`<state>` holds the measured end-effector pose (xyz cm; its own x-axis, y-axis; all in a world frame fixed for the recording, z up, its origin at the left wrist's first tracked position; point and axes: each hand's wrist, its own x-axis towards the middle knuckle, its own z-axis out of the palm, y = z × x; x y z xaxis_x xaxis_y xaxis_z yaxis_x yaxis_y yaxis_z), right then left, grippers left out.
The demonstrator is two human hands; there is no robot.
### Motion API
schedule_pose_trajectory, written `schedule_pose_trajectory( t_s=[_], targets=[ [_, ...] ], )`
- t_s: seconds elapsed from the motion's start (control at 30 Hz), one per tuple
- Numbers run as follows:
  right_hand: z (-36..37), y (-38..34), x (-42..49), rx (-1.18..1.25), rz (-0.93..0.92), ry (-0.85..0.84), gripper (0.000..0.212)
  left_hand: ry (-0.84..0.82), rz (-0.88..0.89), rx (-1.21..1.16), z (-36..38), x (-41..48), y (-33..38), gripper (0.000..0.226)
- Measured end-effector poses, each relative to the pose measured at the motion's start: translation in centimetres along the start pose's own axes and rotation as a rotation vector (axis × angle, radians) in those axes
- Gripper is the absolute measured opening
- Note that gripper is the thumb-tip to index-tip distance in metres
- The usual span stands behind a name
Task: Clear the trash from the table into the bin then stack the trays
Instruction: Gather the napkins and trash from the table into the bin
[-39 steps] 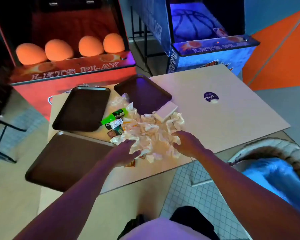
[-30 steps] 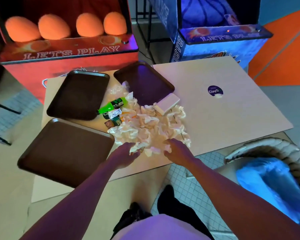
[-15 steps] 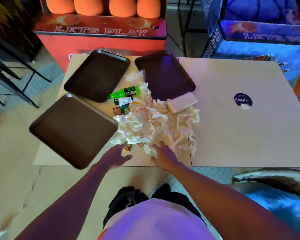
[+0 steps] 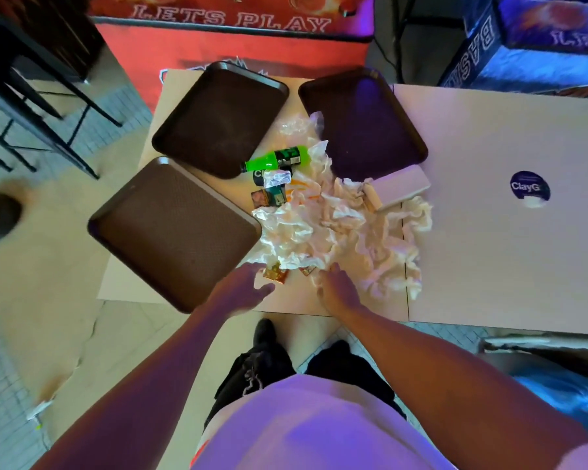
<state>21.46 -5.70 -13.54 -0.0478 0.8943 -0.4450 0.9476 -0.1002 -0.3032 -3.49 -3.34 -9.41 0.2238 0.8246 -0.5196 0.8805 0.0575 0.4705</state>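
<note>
A heap of crumpled white paper napkins [image 4: 347,232] lies mid-table, with a green bottle [image 4: 274,160], small wrappers [image 4: 269,196] and a white box [image 4: 401,188] at its far side. Three brown trays surround it: near left tray [image 4: 174,232], far left tray [image 4: 221,118], far middle tray [image 4: 362,120]. My left hand [image 4: 243,290] rests flat on the table at the heap's near left edge, fingers spread, beside an orange sachet [image 4: 275,273]. My right hand [image 4: 336,288] touches the heap's near edge with its fingers in the paper; whether it grips any is unclear.
The bin with a blue liner [image 4: 564,395] stands at the lower right beside the table [image 4: 510,266]. A round sticker [image 4: 529,186] is on the table's right part. Arcade machines [image 4: 231,25] stand behind the table. Black chair legs [image 4: 31,96] are at the left.
The camera has tilted down over the table. Both hands slid back from on top of the heap to its near edge, closer together.
</note>
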Motion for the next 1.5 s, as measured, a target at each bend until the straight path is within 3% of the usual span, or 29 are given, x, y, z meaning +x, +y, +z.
schedule_pose_trajectory(
  t_s=[0.3, 0.4, 0.63, 0.8, 1.0, 1.2, 1.5],
  targets=[
    [-0.1, -1.7, 0.0, 0.202, 0.134, 0.148, 0.02, -0.032, 0.132, 0.153, -2.1, 4.4, -2.3, 0.057],
    [0.5, -2.3, -0.6, 0.304, 0.18, 0.22, 0.027, -0.039, 0.214, 0.309, -2.8, 5.6, -2.0, 0.06],
    [0.0, -3.2, -1.6, 0.349, 0.274, 0.24, 0.038, 0.045, 0.53, 0.67, -3.2, 9.6, -1.3, 0.096],
    [-0.5, -3.3, -1.7, 0.392, 0.286, 0.177, 0.055, 0.036, 0.641, 0.794, -2.6, 12.1, -0.8, 0.08],
    [-0.6, -4.5, -1.1, 0.406, 0.285, 0.156, 0.058, 0.019, 0.629, 0.507, -2.3, 12.0, -1.3, 0.083],
    [-1.1, -5.9, 0.5, 0.398, 0.264, 0.171, 0.069, 0.08, 0.519, 0.106, -2.3, 11.0, -2.4, 0.053],
    [-1.1, -7.4, 3.0, 0.283, 0.266, 0.234, 0.059, 0.311, 0.429, -0.055, -2.0, 9.1, -3.4, 0.027]
  ],
)
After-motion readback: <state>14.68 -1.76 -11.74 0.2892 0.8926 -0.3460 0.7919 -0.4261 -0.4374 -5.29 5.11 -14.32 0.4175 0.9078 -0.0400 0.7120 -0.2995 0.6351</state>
